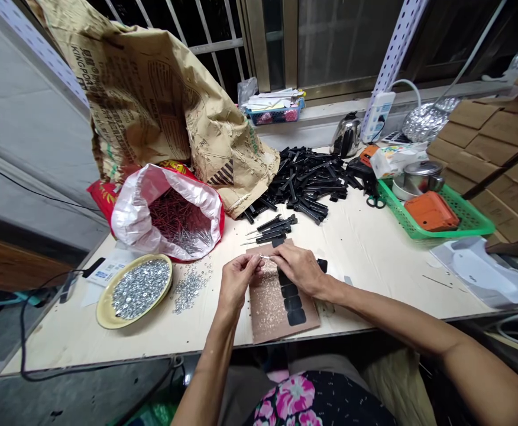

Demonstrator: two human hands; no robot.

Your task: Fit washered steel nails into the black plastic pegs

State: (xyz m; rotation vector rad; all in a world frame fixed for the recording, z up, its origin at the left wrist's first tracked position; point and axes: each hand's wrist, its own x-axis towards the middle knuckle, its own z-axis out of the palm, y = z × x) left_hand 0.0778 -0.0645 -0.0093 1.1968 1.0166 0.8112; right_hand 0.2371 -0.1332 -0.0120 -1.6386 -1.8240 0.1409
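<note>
My left hand (pixel 236 277) and my right hand (pixel 301 269) meet above a brown board (pixel 265 310), both with fingertips pinched together. A thin silvery pin (pixel 265 257) bridges the two pinches; its ends are hidden by the fingers. Down the board's right side runs a row of black square pads (pixel 293 303), partly covered by my right hand. Just beyond the board lie several black plastic parts (pixel 277 225), some with thin metal pins sticking out. Loose small metal washers (pixel 190 289) are scattered left of my left hand.
A yellow dish (pixel 103 316) heaped with washers stands at left. Behind it, an open red-and-white bag (pixel 130 204) holds long thin metal pins. A brown paper sack (pixel 152 89) looms above a black parts pile (pixel 307 177). At right are a green basket (pixel 472 228), scissors (pixel 375 202) and cardboard boxes (pixel 507 154).
</note>
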